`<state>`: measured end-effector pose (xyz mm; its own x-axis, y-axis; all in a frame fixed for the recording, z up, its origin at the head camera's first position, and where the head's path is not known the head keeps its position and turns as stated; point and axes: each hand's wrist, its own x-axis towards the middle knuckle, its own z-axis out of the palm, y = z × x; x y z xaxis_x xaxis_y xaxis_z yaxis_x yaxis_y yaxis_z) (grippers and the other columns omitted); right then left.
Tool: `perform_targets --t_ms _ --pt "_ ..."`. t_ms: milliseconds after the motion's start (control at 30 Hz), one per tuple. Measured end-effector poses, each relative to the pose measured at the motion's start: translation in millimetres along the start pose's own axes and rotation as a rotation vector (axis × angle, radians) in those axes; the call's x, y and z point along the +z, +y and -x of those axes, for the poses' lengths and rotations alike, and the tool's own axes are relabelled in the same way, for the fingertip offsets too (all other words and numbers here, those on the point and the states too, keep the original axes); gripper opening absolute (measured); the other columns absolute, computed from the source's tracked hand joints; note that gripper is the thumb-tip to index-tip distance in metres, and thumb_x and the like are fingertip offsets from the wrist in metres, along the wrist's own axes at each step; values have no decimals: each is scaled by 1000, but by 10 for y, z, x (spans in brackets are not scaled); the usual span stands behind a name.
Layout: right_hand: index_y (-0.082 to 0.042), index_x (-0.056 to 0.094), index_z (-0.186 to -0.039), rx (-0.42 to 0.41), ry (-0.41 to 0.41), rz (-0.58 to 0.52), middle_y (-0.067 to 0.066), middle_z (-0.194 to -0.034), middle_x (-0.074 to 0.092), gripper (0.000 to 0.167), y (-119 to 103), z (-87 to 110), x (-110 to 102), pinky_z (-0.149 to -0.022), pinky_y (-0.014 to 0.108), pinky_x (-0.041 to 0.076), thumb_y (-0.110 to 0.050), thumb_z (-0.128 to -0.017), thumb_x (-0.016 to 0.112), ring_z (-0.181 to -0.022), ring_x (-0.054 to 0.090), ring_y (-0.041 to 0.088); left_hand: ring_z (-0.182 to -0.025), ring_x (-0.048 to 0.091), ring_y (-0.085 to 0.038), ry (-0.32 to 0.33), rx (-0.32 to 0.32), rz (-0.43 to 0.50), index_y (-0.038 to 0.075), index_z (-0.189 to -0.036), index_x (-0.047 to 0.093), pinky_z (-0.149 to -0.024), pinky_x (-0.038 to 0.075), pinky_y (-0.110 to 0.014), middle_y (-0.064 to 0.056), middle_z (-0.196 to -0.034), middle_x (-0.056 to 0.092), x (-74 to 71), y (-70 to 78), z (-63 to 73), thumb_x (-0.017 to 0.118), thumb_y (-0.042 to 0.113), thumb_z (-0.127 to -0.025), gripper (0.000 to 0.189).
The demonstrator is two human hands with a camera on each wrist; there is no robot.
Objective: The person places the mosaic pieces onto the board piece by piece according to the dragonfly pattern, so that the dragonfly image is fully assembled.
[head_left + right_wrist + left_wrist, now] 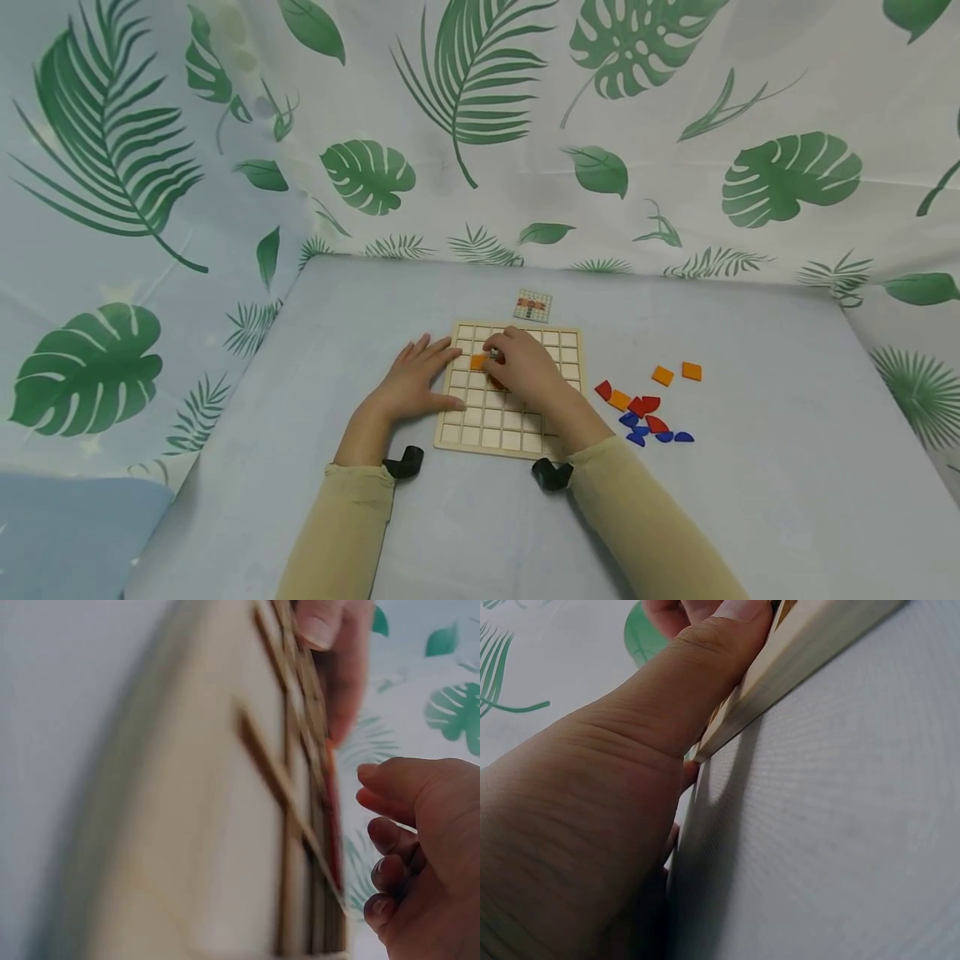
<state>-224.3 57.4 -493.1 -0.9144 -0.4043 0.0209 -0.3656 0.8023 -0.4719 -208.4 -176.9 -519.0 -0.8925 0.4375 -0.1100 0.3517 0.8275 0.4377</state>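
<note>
A pale wooden grid board lies on the table. My left hand rests at its left edge with fingers spread, the thumb laid over the rim; the left wrist view shows the thumb along the board's side. Over the upper middle of the grid is my right hand, its fingers bent and a small gap between thumb and index finger. In the right wrist view nothing shows between these fingertips. Beside them an orange square tile sits in the grid, and a red piece shows partly under the hand.
A small pattern card lies behind the board. To the right are loose pieces: two orange squares, another orange tile, several red quarter-round pieces and several blue rounded pieces. A leaf-print cloth hangs behind.
</note>
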Motion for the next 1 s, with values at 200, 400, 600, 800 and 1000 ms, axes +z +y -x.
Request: perform_targets --t_ms 200,400,600,800,1000 --pt "-13 69 -116 36 44 -76 5 -102 60 26 134 142 -335 -75 37 51 -30 -98 61 -89 57 21 -156 4 -26 -4 -30 -9 30 -154 35 -127 1 -48 6 -166 21 23 12 -21 70 70 -75 95" --pt "-13 67 -120 79 100 -148 5 -106 60 28 402 411 -683 -70 35 44 -31 -100 58 -85 51 22 -156 4 -27 -5 -40 -7 29 -154 36 -127 2 -48 5 -166 21 21 19 -9 73 68 -75 95" --pt "-14 67 -121 107 138 -94 5 -115 63 29 707 754 -940 -80 42 50 -33 -101 56 -101 56 25 -156 4 -27 3 -45 -6 29 -154 36 -127 2 -48 5 -166 21 32 15 -1 73 67 -75 95" --pt "-11 64 -123 169 127 -70 9 -120 63 33 1028 1113 -1135 -90 53 52 -33 -100 58 -109 56 30 -156 4 -26 4 -30 -2 29 -153 36 -127 2 -48 5 -165 22 25 16 3 74 67 -75 94" --pt "-10 59 -130 264 121 -89 15 -123 61 40 1419 1394 -1222 -82 47 56 -37 -101 55 -107 55 34 -156 4 -27 7 -20 8 28 -153 37 -127 3 -49 4 -165 23 16 26 -2 74 67 -75 94"
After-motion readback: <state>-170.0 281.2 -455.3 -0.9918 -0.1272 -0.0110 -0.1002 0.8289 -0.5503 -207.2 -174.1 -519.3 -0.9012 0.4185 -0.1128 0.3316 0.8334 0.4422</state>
